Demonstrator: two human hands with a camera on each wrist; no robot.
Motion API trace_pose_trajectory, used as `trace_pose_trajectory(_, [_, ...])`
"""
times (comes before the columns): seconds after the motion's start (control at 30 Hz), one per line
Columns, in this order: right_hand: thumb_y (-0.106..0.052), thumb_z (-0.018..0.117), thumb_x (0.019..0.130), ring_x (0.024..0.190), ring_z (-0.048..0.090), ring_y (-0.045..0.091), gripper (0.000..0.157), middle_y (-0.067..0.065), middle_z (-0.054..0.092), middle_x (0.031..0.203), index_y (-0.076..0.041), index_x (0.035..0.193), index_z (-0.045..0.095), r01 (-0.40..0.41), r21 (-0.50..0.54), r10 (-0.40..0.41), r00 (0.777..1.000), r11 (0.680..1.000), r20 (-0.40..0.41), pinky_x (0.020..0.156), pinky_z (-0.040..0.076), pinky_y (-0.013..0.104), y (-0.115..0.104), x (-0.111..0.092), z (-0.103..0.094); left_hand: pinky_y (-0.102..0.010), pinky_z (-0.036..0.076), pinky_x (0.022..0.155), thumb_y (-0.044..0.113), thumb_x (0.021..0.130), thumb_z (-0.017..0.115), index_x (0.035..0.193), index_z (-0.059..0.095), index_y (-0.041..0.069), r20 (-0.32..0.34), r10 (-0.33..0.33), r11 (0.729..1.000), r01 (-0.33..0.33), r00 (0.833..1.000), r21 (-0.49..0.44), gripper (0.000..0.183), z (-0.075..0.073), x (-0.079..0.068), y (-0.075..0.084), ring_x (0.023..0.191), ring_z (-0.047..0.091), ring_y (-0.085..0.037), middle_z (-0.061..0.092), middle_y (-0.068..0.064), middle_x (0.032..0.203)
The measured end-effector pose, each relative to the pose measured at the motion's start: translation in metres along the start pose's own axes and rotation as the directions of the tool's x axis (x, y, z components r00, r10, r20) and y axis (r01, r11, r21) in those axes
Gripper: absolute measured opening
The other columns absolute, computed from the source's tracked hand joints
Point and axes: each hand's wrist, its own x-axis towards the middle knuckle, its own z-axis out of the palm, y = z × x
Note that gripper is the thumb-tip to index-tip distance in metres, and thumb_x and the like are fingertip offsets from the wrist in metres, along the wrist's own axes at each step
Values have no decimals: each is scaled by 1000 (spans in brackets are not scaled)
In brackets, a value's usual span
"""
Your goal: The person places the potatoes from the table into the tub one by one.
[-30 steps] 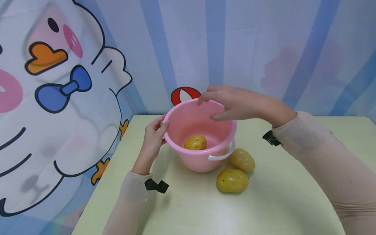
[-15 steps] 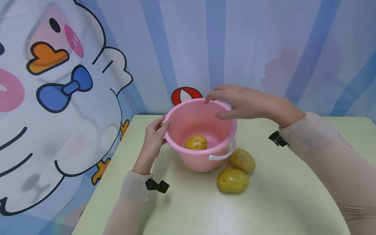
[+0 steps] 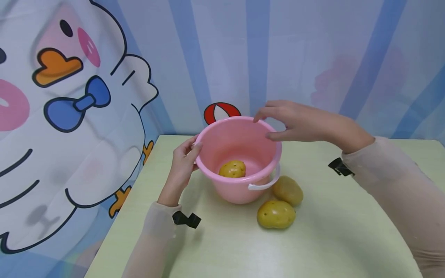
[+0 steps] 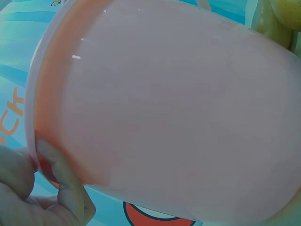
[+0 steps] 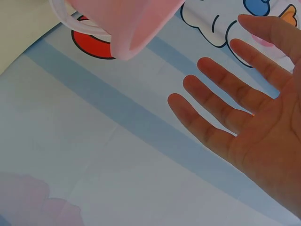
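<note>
Head view: left fingers (image 3: 194, 151) pinch the pink bucket (image 3: 234, 191); right fingers (image 3: 267, 111), holding nothing, hover opposite. A leftward tug might tip it, spilling the potato (image 3: 233, 169) below.

Bucket (image 3: 240, 192) over far half of table (image 3: 226, 251), backdrop (image 3: 226, 46) behind both. Inner potato (image 3: 232, 169) low in the bucket, partly behind its front rim. Handle (image 3: 264, 185) at bucket's front right. On table: rear potato (image 3: 288, 190) just right of bucket, front potato (image 3: 276, 214) just before it, slightly left. Left hand (image 3: 184, 156) on bucket's left rim, right hand (image 3: 297, 122) near right rear rim. Bird print (image 3: 90, 154) left of table.
</note>
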Motion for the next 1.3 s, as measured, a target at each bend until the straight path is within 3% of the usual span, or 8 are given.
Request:
trace_pose_trajectory(0.4, [-19, 68, 95, 122, 50, 23, 33, 2, 58, 127, -16, 127, 62, -31, 9, 32, 999, 999, -16, 97, 50, 49, 9, -16, 2, -32, 60, 78, 32, 103, 57, 147, 50, 14, -5, -2, 1000, 2, 1000, 1, 48, 0, -2, 0, 99, 62, -25, 56, -12, 120])
trace_pose_trajectory(0.9, [-17, 70, 95, 114, 54, 25, 36, 4, 57, 126, -13, 129, 61, -96, -7, 96, 995, 995, -26, 89, 54, 48, 27, -37, 6, -31, 60, 77, 30, 103, 57, 146, 51, 14, -5, 2, 1000, -2, 1000, -1, 47, -1, -2, 0, 96, 62, -24, 56, -12, 118])
trace_pose_trajectory(1.3, [-16, 70, 94, 113, 56, 27, 35, 7, 60, 123, -6, 126, 59, -132, 5, 132, 991, 991, -16, 93, 51, 51, 41, -47, 13, -31, 60, 77, 29, 103, 56, 146, 51, 12, -1, 5, 1000, -5, 1000, -16, 46, 0, -1, 1, 96, 62, -24, 56, -13, 118])
